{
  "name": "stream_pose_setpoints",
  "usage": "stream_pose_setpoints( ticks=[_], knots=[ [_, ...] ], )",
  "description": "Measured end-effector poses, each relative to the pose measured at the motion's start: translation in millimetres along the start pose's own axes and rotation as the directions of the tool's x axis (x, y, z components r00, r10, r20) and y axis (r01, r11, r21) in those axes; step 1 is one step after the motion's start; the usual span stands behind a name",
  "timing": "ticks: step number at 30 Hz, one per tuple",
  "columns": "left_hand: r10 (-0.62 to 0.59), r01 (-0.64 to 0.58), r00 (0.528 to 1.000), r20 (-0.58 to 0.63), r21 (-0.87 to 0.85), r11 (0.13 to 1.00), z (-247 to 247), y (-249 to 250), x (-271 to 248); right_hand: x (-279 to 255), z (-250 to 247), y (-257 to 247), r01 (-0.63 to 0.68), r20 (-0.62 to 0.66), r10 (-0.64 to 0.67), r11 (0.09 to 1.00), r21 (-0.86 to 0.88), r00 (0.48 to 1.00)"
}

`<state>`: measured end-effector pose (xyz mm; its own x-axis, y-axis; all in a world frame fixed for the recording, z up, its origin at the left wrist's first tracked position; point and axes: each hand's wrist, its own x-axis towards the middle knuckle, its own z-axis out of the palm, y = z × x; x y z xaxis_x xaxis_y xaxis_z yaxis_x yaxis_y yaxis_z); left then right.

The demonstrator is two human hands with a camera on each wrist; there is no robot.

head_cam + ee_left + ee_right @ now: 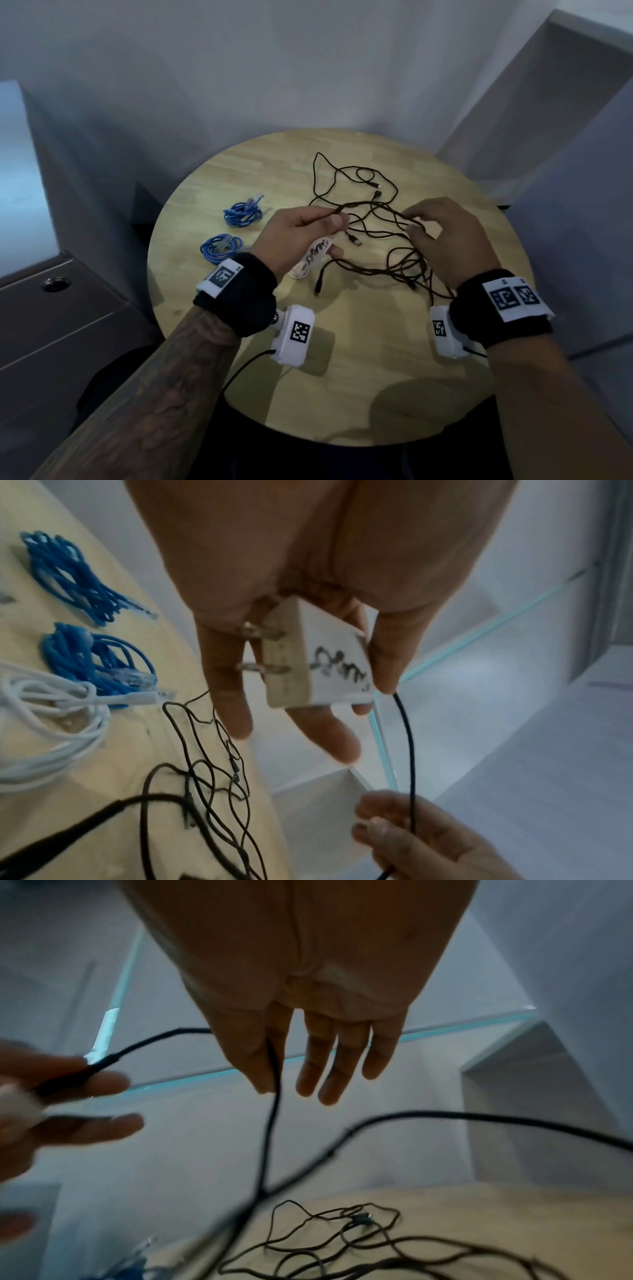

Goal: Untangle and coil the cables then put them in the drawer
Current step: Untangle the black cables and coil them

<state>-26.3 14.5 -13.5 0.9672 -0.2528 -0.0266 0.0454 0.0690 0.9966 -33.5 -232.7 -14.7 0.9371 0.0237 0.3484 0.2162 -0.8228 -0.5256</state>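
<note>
**Cables in both hands over the worktop**

Black cables (373,233) lie tangled on the round worktop (359,359), some strands lifted between the two hands. The left hand (301,236) pinches one black strand between thumb and forefinger, and its lower fingers clasp a white plug (318,658) with scribbled markings, prongs toward the palm. The right hand (448,240) hovers over the tangle, thumb and forefinger pinching a strand (272,1110) that hangs down to the heap; its other fingers are straight and loose. Left of the left hand sit two coiled blue cables, one farther (242,214) and one nearer (222,245). A white cable (51,723) lies coiled just under that hand. A grey drawer unit (51,329) stands beyond the worktop, to the left.
</note>
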Motion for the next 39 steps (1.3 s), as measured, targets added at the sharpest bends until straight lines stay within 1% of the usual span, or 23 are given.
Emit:
stream_pose_setpoints(
  ticks=[2, 4, 5, 6, 8, 9, 10, 11, 14, 15, 17, 19, 20, 22, 25, 26, 28, 30, 33, 35, 36, 37, 39],
  knots=[
    [-0.041, 0.045, 0.997, 0.06, -0.065, 0.997, -1, 0, -3, 0, -2, 0, -0.15, 0.012, 0.151, 0.964, 0.218, 0.989],
    [-0.046, 0.045, 0.994, 0.103, 0.013, 0.999, -1, -3, -5, 0, -3, -6, -0.257, 0.104, 0.238, 0.823, 0.506, 0.966],
    [-0.046, 0.036, 0.991, 0.124, 0.076, 0.996, 1, -3, -6, 1, -4, -10, -0.283, 0.155, 0.238, 0.741, 0.609, 0.959],
    [-0.037, 0.021, 0.988, 0.152, 0.106, 0.994, 3, -3, -6, 1, -5, -14, -0.295, 0.192, 0.225, 0.668, 0.683, 0.955],
    [-0.031, 0.021, 0.979, 0.2, 0.051, 0.998, 7, -3, -8, 2, -6, -18, -0.309, 0.227, 0.215, 0.538, 0.784, 0.95],
    [-0.031, 0.033, 0.976, 0.216, -0.003, 0.999, 10, -2, -8, 3, -5, -18, -0.322, 0.237, 0.229, 0.488, 0.811, 0.944],
    [-0.034, 0.049, 0.973, 0.226, -0.059, 0.997, 11, -1, -8, 5, -3, -16, -0.333, 0.236, 0.253, 0.475, 0.815, 0.938],
    [-0.044, 0.07, 0.972, 0.23, -0.106, 0.992, 14, 1, -9, 4, 1, -15, -0.336, 0.219, 0.275, 0.52, 0.785, 0.936],
    [-0.084, 0.146, 0.955, 0.284, -0.206, 0.968, 14, 2, -8, 0, 15, -10, -0.289, 0.125, 0.263, 0.799, 0.528, 0.957],
    [-0.083, 0.165, 0.941, 0.328, -0.23, 0.959, 13, 2, -8, -2, 20, -9, -0.266, 0.095, 0.251, 0.842, 0.469, 0.963],
    [-0.05, 0.183, 0.915, 0.401, -0.302, 0.936, 11, 7, -8, -3, 26, -10, -0.236, 0.065, 0.231, 0.873, 0.426, 0.971],
    [0.005, 0.162, 0.924, 0.383, -0.403, 0.901, 10, 13, -6, -5, 30, -18, -0.203, 0.118, 0.17, 0.903, 0.378, 0.978],
    [0.026, 0.144, 0.938, 0.344, -0.46, 0.876, 9, 15, -3, -7, 35, -23, -0.187, 0.192, 0.125, 0.919, 0.348, 0.973],
    [0.051, 0.097, 0.97, 0.24, -0.568, 0.817, 5, 15, 5, -15, 47, -35, -0.205, 0.405, 0.068, 0.93, 0.304, 0.912],
    [0.026, 0.019, 0.998, 0.054, -0.689, 0.724, -9, 12, 17, -32, 60, -49, -0.301, 0.685, 0.067, 0.926, 0.228, 0.725],
    [0.009, -0.003, 1.0, 0.005, -0.693, 0.721, -13, 10, 19, -36, 61, -54, -0.32, 0.728, 0.056, 0.919, 0.229, 0.684],
    [0.006, -0.048, 0.998, -0.068, -0.642, 0.765, -16, 7, 21, -37, 53, -62, -0.356, 0.75, 0.032, 0.893, 0.276, 0.661],
    [0.032, -0.098, 0.991, -0.13, -0.543, 0.834, -16, 3, 21, -34, 36, -71, -0.304, 0.696, 0.004, 0.901, 0.309, 0.719],
    [0.119, -0.155, 0.982, -0.145, -0.271, 0.95, -11, -1, 19, -29, 14, -76, -0.209, 0.488, -0.024, 0.885, 0.417, 0.872],
    [0.15, -0.151, 0.988, -0.038, -0.021, 0.988, -2, -2, 14, -24, 4, -74, -0.239, 0.333, 0.048, 0.791, 0.564, 0.942],
    [0.144, -0.146, 0.989, 0.046, 0.056, 0.988, 4, -3, 11, -20, 1, -72, -0.24, 0.268, 0.085, 0.743, 0.625, 0.96],
    [0.123, -0.135, 0.984, 0.13, 0.088, 0.987, 11, -3, 8, -16, -1, -70, -0.219, 0.21, 0.105, 0.729, 0.649, 0.972],
    [0.055, -0.069, 0.971, 0.234, 0.054, 0.996, 23, -4, 3, -11, 0, -67, -0.151, 0.101, 0.113, 0.783, 0.603, 0.988]
  ],
)
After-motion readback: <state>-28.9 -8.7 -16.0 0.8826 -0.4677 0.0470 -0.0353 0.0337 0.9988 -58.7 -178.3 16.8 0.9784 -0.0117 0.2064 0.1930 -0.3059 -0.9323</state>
